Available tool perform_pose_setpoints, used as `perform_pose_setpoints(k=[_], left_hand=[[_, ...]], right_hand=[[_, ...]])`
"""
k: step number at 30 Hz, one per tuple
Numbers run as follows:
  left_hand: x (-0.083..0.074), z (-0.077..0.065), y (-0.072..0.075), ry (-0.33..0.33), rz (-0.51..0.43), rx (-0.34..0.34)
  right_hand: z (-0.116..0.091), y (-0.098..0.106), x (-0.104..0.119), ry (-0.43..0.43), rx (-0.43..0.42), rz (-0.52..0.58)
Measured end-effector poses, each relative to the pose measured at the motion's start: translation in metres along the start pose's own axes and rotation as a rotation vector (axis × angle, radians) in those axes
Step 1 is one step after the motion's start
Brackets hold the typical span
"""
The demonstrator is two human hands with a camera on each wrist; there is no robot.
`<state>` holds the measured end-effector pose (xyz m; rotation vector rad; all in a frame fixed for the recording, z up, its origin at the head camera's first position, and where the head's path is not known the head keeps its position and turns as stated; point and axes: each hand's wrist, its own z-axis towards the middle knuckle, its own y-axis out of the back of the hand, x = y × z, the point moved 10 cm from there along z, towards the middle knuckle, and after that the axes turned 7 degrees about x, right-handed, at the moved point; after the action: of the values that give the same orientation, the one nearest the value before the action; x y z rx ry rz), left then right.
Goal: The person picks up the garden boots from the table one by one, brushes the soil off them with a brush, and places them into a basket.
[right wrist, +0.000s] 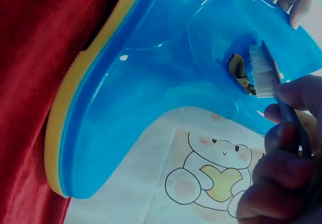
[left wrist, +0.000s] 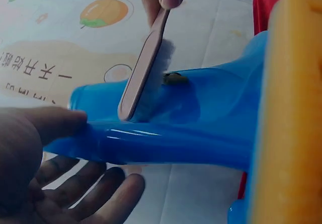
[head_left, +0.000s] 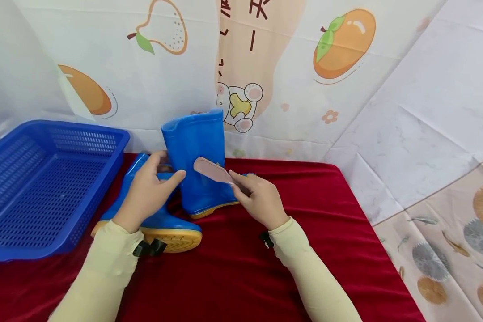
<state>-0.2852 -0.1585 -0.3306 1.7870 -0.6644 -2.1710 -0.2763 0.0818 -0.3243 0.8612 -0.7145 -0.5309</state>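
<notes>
A blue rubber boot (head_left: 195, 152) with a yellow sole stands upright. My right hand (head_left: 261, 197) grips the handle of a pinkish brush (head_left: 211, 170) held against the boot's shaft. In the right wrist view, its pale bristles (right wrist: 262, 73) meet the shaft beside a dark, curled, leaf-like scrap (right wrist: 237, 70) stuck on the blue surface. My left hand (head_left: 150, 188) is at the shaft's left side, with fingers spread and loosely bent. In the left wrist view its thumb (left wrist: 63, 121) touches the shaft near the top. A second blue boot (head_left: 167, 223) leans beneath my left forearm, its yellow sole showing.
A blue plastic basket (head_left: 118, 152) stands at the left of the table. Red cloth (head_left: 233, 268) covers the tabletop. Behind it hangs a white printed sheet (head_left: 290, 112), close to the upright boot. The table's right edge slopes down toward the front.
</notes>
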Motion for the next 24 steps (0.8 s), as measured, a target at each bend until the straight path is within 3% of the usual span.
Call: perform_pose_setpoints(k=[4,12,17,24], left_hand=[[0.002,0.001,-0.009,0.042,-0.003,0.065],[0.010,0.000,-0.003,0.089,0.067,0.049],[0.011,-0.002,0.003,0.090,0.075,0.027],[0.002,-0.002,-0.007,0.051,0.082,0.067]], right_hand=[[-0.001,0.000,-0.003,-0.031,0.008,0.008],[0.000,0.001,-0.010,-0.103,0.029,-0.021],[-0.002,0.002,-0.014,-0.138,0.033,-0.014],[-0.002,0.002,-0.015,-0.128,0.039,-0.004]])
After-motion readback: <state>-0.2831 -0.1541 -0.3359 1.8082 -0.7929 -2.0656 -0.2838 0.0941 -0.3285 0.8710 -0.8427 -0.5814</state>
